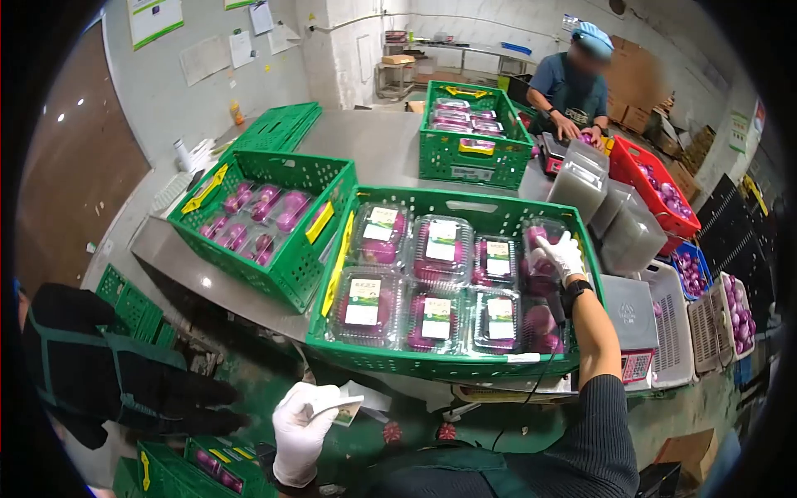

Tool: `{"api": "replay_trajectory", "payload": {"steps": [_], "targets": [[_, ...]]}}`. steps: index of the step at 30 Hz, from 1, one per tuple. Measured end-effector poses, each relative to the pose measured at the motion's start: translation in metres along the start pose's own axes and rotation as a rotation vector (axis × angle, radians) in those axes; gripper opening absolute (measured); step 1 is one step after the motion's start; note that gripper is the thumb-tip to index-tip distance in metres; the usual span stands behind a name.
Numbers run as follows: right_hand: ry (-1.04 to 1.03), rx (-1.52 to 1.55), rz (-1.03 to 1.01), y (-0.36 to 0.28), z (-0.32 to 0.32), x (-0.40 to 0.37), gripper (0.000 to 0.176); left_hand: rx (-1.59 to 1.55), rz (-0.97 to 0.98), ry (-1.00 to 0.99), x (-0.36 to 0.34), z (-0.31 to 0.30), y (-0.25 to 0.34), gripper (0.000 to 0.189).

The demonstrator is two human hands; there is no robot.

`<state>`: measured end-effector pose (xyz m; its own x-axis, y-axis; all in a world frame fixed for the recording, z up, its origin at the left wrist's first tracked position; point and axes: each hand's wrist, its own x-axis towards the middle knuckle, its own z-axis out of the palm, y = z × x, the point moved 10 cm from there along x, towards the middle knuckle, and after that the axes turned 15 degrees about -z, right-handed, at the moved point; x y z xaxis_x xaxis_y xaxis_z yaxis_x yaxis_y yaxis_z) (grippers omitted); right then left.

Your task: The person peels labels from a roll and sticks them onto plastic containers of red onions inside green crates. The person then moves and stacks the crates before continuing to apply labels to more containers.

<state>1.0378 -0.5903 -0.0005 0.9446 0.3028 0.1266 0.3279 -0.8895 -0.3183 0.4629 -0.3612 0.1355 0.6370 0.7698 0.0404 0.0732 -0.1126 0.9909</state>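
My left hand (304, 429), in a white glove, is closed around a few printed paper labels (346, 410) in front of the crate. In the large green crate (448, 362), my right hand (565, 254), also gloved, rests with fingers apart on the lid of a clear plastic box (544, 226) of purple onions. No label shows on that box, though the hand covers part of it. Below it lies another box of onions (544, 328), partly behind my wrist. Several boxes to the left, such as one labelled box (363, 307), carry white and green labels on their lids.
A smaller green crate (315, 278) of onion boxes stands left, another (469, 153) behind. A co-worker (573, 91) handles onions near a scale (554, 154). Stacked clear boxes (581, 178), a red crate (656, 191) and a second scale (628, 324) are right. Another person (100, 365) is left.
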Motion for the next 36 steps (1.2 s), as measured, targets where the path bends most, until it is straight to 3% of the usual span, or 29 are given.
{"api": "replay_trajectory", "payload": {"steps": [2,3,6,10,11,12,14,15,16,18,20,24,26,30,32,34,35,36], "targets": [[-0.118,0.048,-0.172,-0.025,-0.004,-0.008,0.098,0.145,0.087,-0.025,-0.006,0.003,0.016,0.010],[-0.135,-0.007,-0.241,-0.034,0.000,-0.008,0.094,0.039,0.146,-0.015,-0.009,0.006,0.028,0.012],[-0.031,-0.017,-0.309,-0.037,0.001,-0.008,0.093,-0.054,0.233,-0.047,-0.008,0.016,0.034,0.016],[0.023,0.097,-0.080,-0.019,-0.005,-0.010,0.095,-0.166,-0.023,-0.070,0.001,0.042,0.020,0.009],[0.036,0.103,-0.066,-0.004,0.004,-0.004,0.098,-0.121,-0.013,-0.087,-0.002,0.043,0.016,0.019],[-0.053,0.144,-0.029,0.003,0.008,-0.004,0.102,-0.048,0.005,-0.089,-0.006,0.043,0.018,0.017],[-0.005,0.273,-0.051,0.009,0.020,-0.002,0.104,0.093,0.040,-0.089,-0.013,0.040,0.022,0.014],[0.085,0.208,-0.003,0.010,0.019,0.001,0.103,0.009,-0.063,-0.092,-0.015,0.037,0.013,0.009],[0.164,0.241,-0.006,0.016,0.016,0.000,0.083,-0.019,-0.066,-0.069,-0.018,0.028,0.007,0.005],[-0.376,1.562,0.088,-0.015,0.078,-0.018,0.060,-0.081,-0.065,-0.034,-0.019,0.011,-0.005,0.011],[-0.474,1.715,0.159,-0.029,0.066,-0.044,0.034,-0.275,-0.142,0.050,-0.014,-0.001,-0.019,0.014],[-0.504,1.424,0.035,-0.006,0.079,-0.021,0.043,-0.223,-0.185,0.083,-0.002,0.003,-0.011,0.008],[-0.562,1.391,-0.011,-0.021,0.083,-0.022,0.045,-0.061,-0.157,0.081,0.010,0.007,-0.006,0.006],[-0.641,1.367,-0.057,-0.089,0.096,-0.059,0.040,-0.165,-0.186,0.174,0.027,-0.005,-0.011,0.011],[-0.498,1.078,-0.081,-0.076,0.096,-0.026,0.039,-0.071,-0.071,0.248,0.030,-0.019,-0.004,0.018],[-0.086,0.934,-0.662,-0.181,-0.033,-0.074,0.040,0.029,-0.053,0.308,0.036,-0.030,-0.012,0.021],[-0.219,1.132,-0.808,-0.233,-0.057,-0.119,0.041,-0.107,-0.031,0.261,0.037,-0.016,0.007,0.022],[-0.321,1.001,-0.988,-0.281,-0.086,-0.181,0.044,-0.157,0.072,0.224,0.042,-0.004,0.012,0.023]]}}
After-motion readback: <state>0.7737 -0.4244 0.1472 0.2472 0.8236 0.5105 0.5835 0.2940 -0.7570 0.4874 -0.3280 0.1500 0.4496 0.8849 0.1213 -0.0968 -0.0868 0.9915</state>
